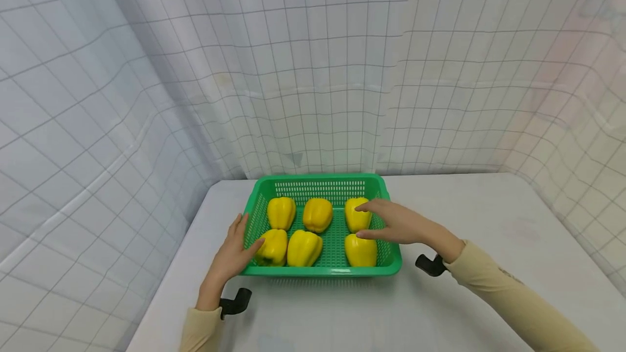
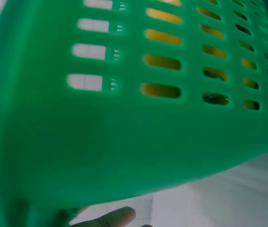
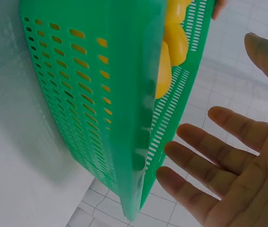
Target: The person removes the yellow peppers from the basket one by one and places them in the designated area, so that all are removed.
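Okay, green basket (image 1: 323, 271) sits on white desk (image 1: 469, 205), six yellow peppers in it, two rows. Back row: rear-left pepper (image 1: 281, 213), rear-middle pepper (image 1: 318, 215), rear-right pepper (image 1: 356, 222). Front row: front-left pepper (image 1: 274, 249), front-middle pepper (image 1: 304, 249), front-right pepper (image 1: 361, 254); gap between those last two.

Left hand (image 1: 232, 254) at basket's left rim, fingers fairly straight and parted from thumb, thumb reaching over front-left pepper; can't tell if thumb touches it. Right hand (image 1: 398, 225) over basket's right side, fingers spread wide, nothing held, thumb by front-right pepper, fingertips above rear-right one. Right wrist view shows that palm bare, fingers well apart.

Black wrist mount (image 1: 237, 302) on left arm, another on right; beige sleeves. White grid-pattern curtain (image 1: 313, 96) behind desk and along both sides.
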`<state>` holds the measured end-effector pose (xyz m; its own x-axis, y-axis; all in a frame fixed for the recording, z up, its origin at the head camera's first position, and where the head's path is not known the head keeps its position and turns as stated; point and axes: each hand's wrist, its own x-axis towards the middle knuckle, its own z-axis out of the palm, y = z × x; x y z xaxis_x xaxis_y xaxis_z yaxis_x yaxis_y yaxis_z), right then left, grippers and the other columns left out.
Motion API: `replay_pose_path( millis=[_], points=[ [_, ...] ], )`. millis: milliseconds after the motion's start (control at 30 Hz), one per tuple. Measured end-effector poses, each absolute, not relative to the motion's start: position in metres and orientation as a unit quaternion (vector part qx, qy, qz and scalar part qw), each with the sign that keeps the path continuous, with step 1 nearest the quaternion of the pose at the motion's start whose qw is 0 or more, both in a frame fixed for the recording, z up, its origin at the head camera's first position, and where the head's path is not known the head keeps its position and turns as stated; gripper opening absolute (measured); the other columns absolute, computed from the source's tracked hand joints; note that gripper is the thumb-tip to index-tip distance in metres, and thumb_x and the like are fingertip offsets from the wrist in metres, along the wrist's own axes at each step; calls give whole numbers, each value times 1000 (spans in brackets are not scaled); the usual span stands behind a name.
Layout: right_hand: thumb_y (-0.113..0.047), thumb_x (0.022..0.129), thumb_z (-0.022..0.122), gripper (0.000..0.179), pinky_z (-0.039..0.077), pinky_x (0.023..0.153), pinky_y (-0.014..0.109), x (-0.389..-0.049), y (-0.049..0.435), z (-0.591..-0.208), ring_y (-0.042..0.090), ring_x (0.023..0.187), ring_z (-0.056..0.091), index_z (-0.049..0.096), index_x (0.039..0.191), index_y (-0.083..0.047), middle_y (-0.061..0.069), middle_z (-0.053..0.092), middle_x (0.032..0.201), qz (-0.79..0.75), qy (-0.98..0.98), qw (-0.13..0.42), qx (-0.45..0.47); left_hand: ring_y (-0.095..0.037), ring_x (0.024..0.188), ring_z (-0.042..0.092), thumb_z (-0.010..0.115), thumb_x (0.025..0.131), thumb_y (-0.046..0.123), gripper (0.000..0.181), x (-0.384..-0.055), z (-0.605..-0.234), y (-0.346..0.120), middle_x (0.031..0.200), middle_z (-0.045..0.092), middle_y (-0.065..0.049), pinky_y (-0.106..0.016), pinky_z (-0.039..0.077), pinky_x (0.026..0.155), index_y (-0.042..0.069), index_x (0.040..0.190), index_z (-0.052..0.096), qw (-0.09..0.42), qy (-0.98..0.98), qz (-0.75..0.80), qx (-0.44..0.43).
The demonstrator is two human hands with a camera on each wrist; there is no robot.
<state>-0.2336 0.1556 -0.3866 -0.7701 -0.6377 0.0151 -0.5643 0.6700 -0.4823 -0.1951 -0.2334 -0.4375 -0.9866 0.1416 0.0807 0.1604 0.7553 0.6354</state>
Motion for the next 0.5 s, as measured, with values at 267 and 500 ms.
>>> replay_pose_path(
  millis=[267,500],
  points=[
    [-54,87,60,69,33,101,46,-237,152,-388,27,127,40,51,135,-6,8,48,137,-238,897,117,-353,-40,104,53,54,96,17,66,-202,-444,-236,141,37,-29,-49,45,76,9,151,20,22,-922,-387,-13],
    [-50,87,63,67,35,100,46,-241,147,-390,27,124,43,52,134,-5,8,51,134,-218,899,154,-346,-33,86,55,51,97,14,60,-206,-447,-237,135,44,-30,-37,42,62,17,151,24,20,-910,-415,10]
  ],
)
